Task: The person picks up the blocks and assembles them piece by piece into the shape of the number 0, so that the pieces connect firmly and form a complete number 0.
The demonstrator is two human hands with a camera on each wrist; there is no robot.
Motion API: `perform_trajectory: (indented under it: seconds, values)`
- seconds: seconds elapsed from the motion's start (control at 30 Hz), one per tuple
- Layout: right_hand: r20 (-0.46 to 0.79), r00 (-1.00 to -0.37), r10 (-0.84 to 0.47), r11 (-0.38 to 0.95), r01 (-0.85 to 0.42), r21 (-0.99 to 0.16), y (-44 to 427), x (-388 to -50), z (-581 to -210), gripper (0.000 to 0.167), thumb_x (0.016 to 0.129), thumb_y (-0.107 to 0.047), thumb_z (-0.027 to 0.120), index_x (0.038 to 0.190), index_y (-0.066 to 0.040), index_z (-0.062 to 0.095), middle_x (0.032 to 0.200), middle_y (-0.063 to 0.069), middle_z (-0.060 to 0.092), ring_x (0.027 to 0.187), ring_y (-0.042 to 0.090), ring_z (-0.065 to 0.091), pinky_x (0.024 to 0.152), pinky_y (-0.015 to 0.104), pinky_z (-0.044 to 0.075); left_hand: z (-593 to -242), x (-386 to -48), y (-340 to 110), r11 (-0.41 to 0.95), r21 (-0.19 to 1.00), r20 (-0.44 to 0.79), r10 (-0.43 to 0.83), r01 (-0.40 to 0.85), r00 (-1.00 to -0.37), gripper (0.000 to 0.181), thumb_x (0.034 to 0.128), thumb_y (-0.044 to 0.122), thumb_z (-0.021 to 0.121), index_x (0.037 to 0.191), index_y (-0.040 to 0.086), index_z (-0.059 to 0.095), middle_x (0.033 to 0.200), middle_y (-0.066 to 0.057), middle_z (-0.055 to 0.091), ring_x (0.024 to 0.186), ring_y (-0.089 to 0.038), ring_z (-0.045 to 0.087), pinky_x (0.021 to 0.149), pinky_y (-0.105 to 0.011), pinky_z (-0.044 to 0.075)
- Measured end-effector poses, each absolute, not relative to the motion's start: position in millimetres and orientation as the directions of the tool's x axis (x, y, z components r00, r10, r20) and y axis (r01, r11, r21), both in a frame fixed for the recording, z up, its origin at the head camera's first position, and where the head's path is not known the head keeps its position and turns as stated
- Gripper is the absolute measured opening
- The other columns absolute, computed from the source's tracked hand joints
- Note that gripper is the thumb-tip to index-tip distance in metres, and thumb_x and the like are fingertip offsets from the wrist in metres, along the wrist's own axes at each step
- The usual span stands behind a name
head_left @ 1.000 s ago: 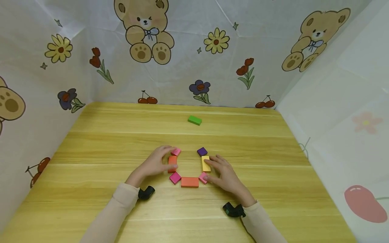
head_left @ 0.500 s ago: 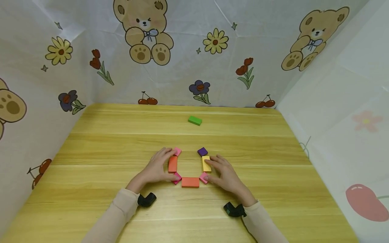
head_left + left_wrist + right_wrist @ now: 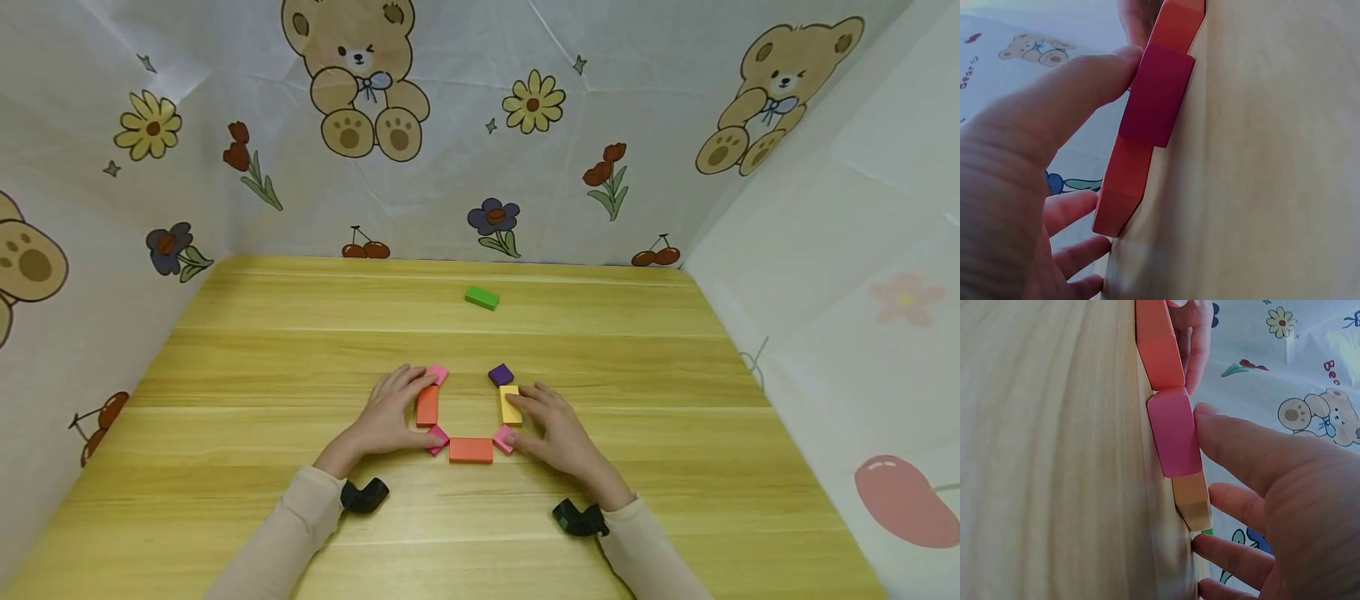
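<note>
Several coloured wooden blocks lie on the tabletop as a U, its gap at the far side. My left hand (image 3: 384, 417) rests its thumb on the magenta block (image 3: 1157, 97) at the near left corner; its fingers reach to the pink block (image 3: 439, 374) at the far left. Between these lies an orange block (image 3: 427, 407). With its thumb, my right hand (image 3: 561, 435) touches the near right pink block (image 3: 1175, 434), and a finger lies on the yellow block (image 3: 510, 417). Another orange block (image 3: 471, 451) forms the near side. A purple block (image 3: 501, 375) tops the right side.
A green block (image 3: 482, 297) lies apart on the wooden table (image 3: 315, 308), toward the back. White cloth (image 3: 450, 175) printed with bears and flowers stands behind and at the sides. Black wrist devices (image 3: 365, 496) sit beside both sleeves.
My left thumb has come down from beside the left orange block onto the magenta block, and the left fingers shifted slightly. The right hand and the blocks look unmoved.
</note>
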State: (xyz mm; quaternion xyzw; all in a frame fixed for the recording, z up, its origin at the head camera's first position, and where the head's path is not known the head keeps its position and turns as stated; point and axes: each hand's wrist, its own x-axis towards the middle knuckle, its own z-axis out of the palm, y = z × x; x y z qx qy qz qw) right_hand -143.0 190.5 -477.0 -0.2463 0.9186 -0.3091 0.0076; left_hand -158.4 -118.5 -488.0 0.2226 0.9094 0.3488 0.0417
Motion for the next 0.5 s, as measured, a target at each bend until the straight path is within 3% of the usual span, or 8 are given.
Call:
perform_trajectory:
  seconds: [0.5]
  values:
    - [0.138, -0.881, -0.452, 0.684, -0.442, -0.581, 190.7, -143.1, -477.4, 0.059, 0.084, -0.030, 0.077, 0.136, -0.010, 0.059, 0.145, 0.019, 0.049, 0.141, 0.046, 0.032, 0.110, 0.068, 0.025, -489.3, -157.9, -118.6, 0.640, 0.668, 0.088, 0.438, 0.379, -0.895, 0.098, 0.0678, 0.049, 0.084, 0.149, 0.013, 0.042, 0.156, -0.015, 0.033, 0.149, -0.039, 0.012, 0.118, -0.061, 0.003]
